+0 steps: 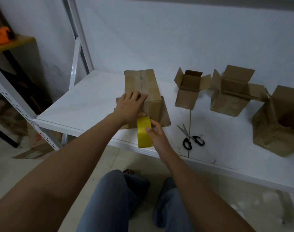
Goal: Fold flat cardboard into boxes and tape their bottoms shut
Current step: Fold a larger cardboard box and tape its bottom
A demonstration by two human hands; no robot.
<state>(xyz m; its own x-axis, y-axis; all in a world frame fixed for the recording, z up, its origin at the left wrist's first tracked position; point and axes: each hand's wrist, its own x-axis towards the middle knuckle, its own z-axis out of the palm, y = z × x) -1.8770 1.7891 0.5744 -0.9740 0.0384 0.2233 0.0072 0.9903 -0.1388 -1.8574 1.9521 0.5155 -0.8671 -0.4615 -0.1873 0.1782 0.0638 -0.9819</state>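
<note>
Near the table's [92, 104] front edge, our left hand [129, 106] presses spread fingers on the upturned box [142, 87], light and easily crushed we judge, while our right hand [157, 136] pinches the tape roll [143, 133] by its rim.

brown cardboard box [143, 91] lies bottom-up on the white table [86, 104], seam taped; yellow tape roll [143, 133] stands at its near edge.

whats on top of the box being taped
The left hand lies flat on the box, across its middle seam with older tape. The seam under the palm is covered.
</note>
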